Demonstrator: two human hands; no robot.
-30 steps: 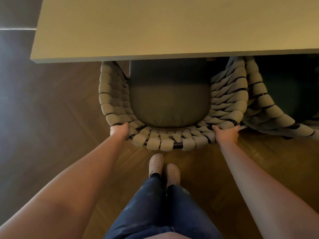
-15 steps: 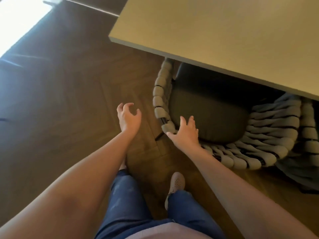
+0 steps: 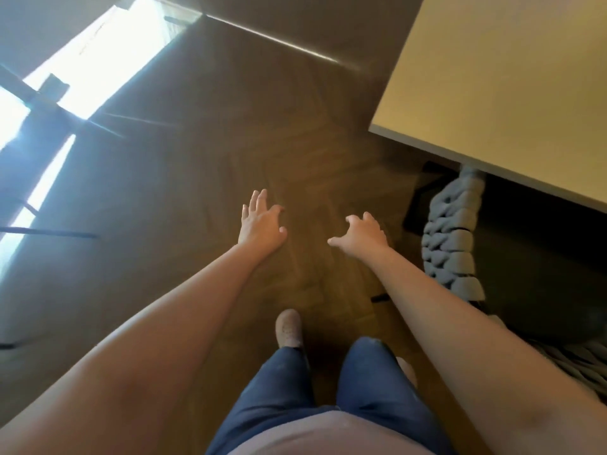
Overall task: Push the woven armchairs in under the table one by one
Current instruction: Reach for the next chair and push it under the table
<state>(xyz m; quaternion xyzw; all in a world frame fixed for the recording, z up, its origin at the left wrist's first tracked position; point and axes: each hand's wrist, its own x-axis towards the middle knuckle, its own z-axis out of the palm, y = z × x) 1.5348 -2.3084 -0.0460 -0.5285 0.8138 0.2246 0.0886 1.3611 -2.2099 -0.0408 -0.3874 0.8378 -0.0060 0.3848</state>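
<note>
A woven armchair (image 3: 451,244) with thick grey rope weave and a dark seat cushion (image 3: 538,274) stands at the right, its front tucked under the beige table (image 3: 512,87). My left hand (image 3: 261,221) hangs open over the bare wooden floor, fingers spread, holding nothing. My right hand (image 3: 359,236) is also open with fingers curled apart, a little left of the chair's woven side and not touching it. Both arms stretch forward from the bottom of the view.
Dark herringbone wooden floor (image 3: 213,159) fills the left and middle. Bright window light and thin dark frame shadows lie at the far left (image 3: 65,80). My feet in pale shoes (image 3: 289,326) stand near the chair. The table corner juts in at the upper right.
Both hands have let go of the chair's back rim and come away to the left. My view has swung left, so chair and table now sit at the right edge.
</note>
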